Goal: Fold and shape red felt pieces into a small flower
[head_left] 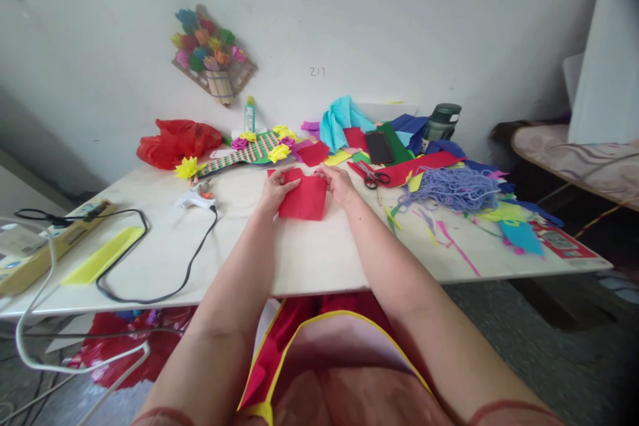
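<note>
A red sheet of paper [304,200] lies on the white table [309,259] in front of me. My left hand [275,190] pinches its upper left corner, where a flap is folded over. My right hand [338,183] grips its upper right edge. Both hands rest on the tabletop with the sheet between them.
Red-handled scissors [373,177], purple yarn [452,188], a black phone [379,146], a dark bottle [441,122] and coloured paper scraps lie to the right. A striped piece with paper flowers [249,150], a glue bottle [249,114], a red bag [177,140], a glue gun [197,200] with black cord lie left.
</note>
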### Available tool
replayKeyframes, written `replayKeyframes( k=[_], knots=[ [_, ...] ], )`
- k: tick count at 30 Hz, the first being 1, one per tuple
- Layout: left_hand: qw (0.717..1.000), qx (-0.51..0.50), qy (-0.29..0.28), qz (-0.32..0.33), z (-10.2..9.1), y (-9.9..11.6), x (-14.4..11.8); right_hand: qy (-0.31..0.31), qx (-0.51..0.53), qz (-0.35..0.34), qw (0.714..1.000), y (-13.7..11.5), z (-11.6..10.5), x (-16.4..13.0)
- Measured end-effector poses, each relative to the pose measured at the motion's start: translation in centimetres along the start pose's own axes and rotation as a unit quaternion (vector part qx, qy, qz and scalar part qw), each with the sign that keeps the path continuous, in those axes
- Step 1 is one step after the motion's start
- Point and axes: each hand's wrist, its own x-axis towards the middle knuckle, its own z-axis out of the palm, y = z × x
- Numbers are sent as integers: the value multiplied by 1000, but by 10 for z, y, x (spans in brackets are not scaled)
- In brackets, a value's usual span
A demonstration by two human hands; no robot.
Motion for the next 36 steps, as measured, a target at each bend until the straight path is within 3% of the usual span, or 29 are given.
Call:
replayKeyframes(
  k=[6, 12, 18, 26, 32, 36],
  knots=[
    [1000, 8, -2, -4, -1, -4, 2, -68, -142, 27, 987, 7, -3, -1],
    [995, -31, 50, -75, -3, -6, 6, -22, -185, -10, 982, 12, -6, 3],
    [995, 6, -21, -95, -13, -11, 7, -23, -159, -7, 987, 13, -11, 6],
    [987, 23, -81, -134, -13, -6, 0, -30, -134, 51, 989, -5, -18, 0],
    [982, 43, -106, -150, -11, -3, -4, -120, -156, 61, 979, 2, -19, 0],
    [981, 40, -109, -157, -13, -4, -1, -118, -202, 62, 970, 7, -16, 2]
  ],
)
